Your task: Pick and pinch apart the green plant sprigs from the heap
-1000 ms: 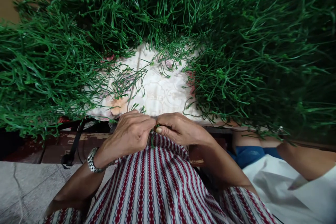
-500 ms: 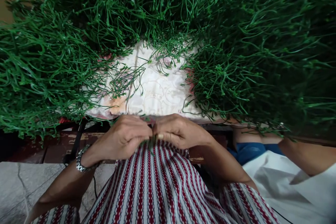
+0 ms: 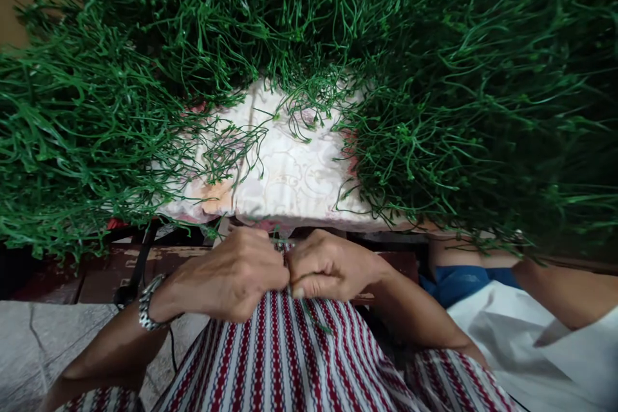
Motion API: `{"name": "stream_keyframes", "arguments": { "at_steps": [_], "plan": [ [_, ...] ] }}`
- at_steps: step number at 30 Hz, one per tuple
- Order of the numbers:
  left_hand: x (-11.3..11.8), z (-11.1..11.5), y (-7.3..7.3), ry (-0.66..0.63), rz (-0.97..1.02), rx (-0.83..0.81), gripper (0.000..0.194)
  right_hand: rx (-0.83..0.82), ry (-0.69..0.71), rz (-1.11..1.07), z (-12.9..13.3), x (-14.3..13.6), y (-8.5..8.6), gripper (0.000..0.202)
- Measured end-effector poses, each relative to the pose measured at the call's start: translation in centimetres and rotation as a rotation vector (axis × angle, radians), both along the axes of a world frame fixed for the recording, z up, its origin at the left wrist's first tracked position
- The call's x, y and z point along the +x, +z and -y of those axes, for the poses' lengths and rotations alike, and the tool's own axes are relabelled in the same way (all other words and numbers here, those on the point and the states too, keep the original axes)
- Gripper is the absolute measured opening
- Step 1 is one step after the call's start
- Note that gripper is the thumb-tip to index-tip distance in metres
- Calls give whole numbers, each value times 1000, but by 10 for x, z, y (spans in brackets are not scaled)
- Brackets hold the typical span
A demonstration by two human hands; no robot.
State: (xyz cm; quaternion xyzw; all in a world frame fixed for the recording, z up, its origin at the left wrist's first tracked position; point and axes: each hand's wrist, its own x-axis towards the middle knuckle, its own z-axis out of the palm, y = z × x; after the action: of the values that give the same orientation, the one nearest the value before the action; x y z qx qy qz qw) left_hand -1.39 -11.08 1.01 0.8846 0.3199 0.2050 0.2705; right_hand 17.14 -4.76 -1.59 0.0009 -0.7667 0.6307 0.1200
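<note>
My left hand and my right hand meet knuckle to knuckle over my lap, both pinched on a thin green plastic sprig whose stem trails down across the red-and-white striped cloth. A metal watch sits on my left wrist. Just beyond my hands lies a white patterned cloth on the table, with heaps of green plastic sprigs piled around it on the left, back and right.
Another person's arm and white garment are at the lower right, with blue fabric beside them. A dark wooden table edge runs under the heaps. A black cord hangs at the left over grey stone floor.
Both hands have dropped toward my lap, away from the white cloth's edge, still pressed together. The green stem now trails lower over the striped cloth.
</note>
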Motion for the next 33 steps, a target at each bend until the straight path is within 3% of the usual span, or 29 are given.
{"name": "stream_keyframes", "arguments": {
  "at_steps": [4,7,9,13,15,17,22,27,30,33],
  "plan": [
    [-5,-1,12,-251,-73,-89,19,50,341,17,-7,0,10,38],
    [-20,-3,18,-296,3,-207,20,-5,504,-8,-15,9,20,36],
    [-29,-6,20,-142,156,-242,23,-1,391,0,-22,17,25,30],
    [-24,-12,17,307,280,-308,14,232,-243,91,-28,15,19,20],
    [-12,-15,9,432,324,-415,13,288,-501,56,-25,4,10,21],
    [-3,-16,-1,511,432,-490,14,275,-664,-6,-19,-8,0,20],
    [5,-11,-19,680,591,-470,11,182,-757,-58,-6,-24,-13,21],
    [12,-8,-20,813,637,-403,13,211,-757,1,5,-24,-15,20],
    [12,-8,-19,818,602,-391,14,293,-751,29,6,-22,-14,15],
    [7,-9,-16,719,536,-412,20,342,-737,8,5,-20,-11,12]
  ]
}}
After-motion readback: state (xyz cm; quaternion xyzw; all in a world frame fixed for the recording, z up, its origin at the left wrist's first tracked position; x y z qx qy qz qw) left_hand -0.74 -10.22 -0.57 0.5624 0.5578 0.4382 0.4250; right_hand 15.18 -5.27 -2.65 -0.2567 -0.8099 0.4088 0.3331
